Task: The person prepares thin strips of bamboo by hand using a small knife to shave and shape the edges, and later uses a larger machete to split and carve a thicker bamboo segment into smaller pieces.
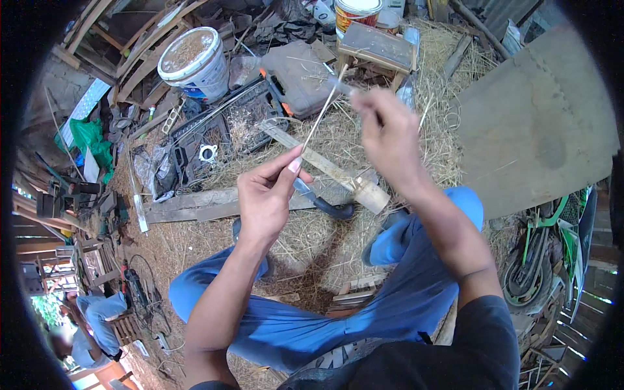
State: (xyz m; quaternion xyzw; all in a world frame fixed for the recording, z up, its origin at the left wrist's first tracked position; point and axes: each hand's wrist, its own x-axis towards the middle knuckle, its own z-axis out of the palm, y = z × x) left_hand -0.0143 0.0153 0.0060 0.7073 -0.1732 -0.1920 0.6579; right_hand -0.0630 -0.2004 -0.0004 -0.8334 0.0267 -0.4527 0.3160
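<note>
My left hand (265, 198) pinches the lower end of a thin pale wooden stick (320, 117) between thumb and fingertips. The stick slants up and away to the right. Close to its upper end is my right hand (390, 133), its fingers closed and smeared by motion. A blurred greyish piece (342, 86) juts from those fingers toward the stick, but its kind is unclear. Below the stick lies a wooden mallet (370, 195) with a long flat handle. A tool with a curved black handle (335, 209) rests just beside my left hand, partly hidden by it.
Straw and shavings cover the ground. Beyond my hands are a grey tool case (299, 78), a wooden box (377, 47) and a white bucket (194, 65). A large flat board (539, 130) lies at right, a plank (195, 205) at left. Another person (97, 325) sits far lower left.
</note>
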